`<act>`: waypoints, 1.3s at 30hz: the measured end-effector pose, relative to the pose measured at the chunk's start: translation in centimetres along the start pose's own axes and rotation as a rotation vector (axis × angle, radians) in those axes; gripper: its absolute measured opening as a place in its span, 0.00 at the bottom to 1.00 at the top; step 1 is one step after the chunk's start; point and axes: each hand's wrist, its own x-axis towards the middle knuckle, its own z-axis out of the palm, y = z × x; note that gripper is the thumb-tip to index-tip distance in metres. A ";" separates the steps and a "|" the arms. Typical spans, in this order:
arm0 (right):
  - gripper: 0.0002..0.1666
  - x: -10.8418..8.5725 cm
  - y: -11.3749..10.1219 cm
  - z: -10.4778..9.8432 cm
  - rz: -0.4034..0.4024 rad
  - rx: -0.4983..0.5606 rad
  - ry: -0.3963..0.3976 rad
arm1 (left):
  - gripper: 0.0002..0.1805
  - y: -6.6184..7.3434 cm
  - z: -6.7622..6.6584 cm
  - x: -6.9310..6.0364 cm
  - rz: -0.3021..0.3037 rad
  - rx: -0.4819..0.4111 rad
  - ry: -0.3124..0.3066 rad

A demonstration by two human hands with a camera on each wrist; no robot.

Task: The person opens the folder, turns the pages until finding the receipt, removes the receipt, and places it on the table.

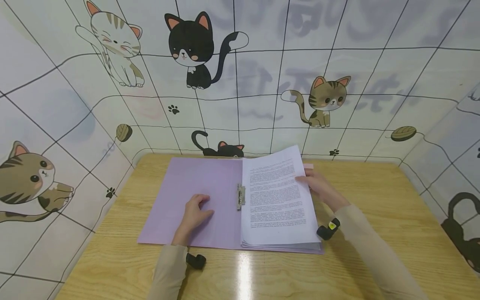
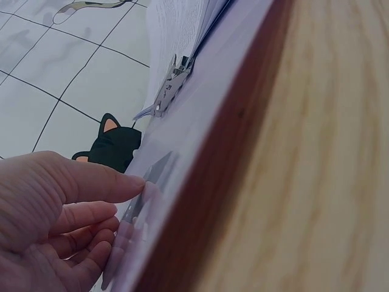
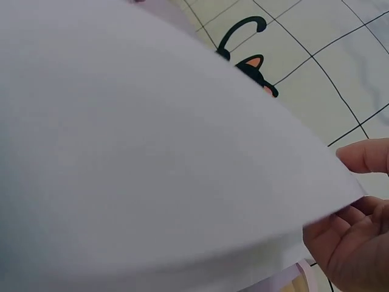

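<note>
Right hand [image 1: 320,184] pinching a page [image 1: 275,196] by its right edge, left hand [image 1: 193,214] (grip apart) resting on a purple folder [image 1: 213,179]

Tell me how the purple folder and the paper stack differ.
Colour: the folder is purple; the paper stack is white with dark print.
Size: the open folder spans wider than the paper stack.
Pose: the folder lies open on the table; the paper stack sits on its right half, a top corner held up by the right hand.
Both are roughly rectangular.
</note>
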 end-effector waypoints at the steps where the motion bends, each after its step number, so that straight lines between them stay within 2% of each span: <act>1: 0.28 -0.2 0.0 0.1 -0.001 0.009 -0.007 | 0.22 0.0 0.0 0.0 -0.002 0.000 0.000; 6: 0.29 -1.1 -0.2 0.4 0.015 0.011 -0.022 | 0.22 0.0 0.0 0.0 -0.001 -0.001 0.002; 11: 0.29 -1.8 -0.3 0.9 -0.002 0.029 -0.048 | 0.22 -0.1 0.1 0.0 0.003 -0.006 0.005; 16: 0.29 -2.3 -0.9 1.5 -0.040 0.117 -0.090 | 0.22 -0.2 0.2 0.0 0.010 -0.006 0.010; 27: 0.29 -3.1 -3.3 3.4 -0.024 0.298 -0.162 | 0.22 -0.3 0.2 0.0 0.005 0.010 0.014; 32: 0.27 -3.1 -3.8 4.3 -0.019 0.345 -0.174 | 0.22 -0.2 0.1 0.0 0.004 0.029 0.005; 37: 0.29 -3.1 -4.5 5.3 -0.028 0.351 -0.204 | 0.21 0.3 -0.1 0.1 -0.003 -0.013 -0.005; 39: 0.29 -3.0 -4.8 5.6 -0.033 0.352 -0.221 | 0.21 0.6 -0.2 0.0 0.014 -0.044 -0.001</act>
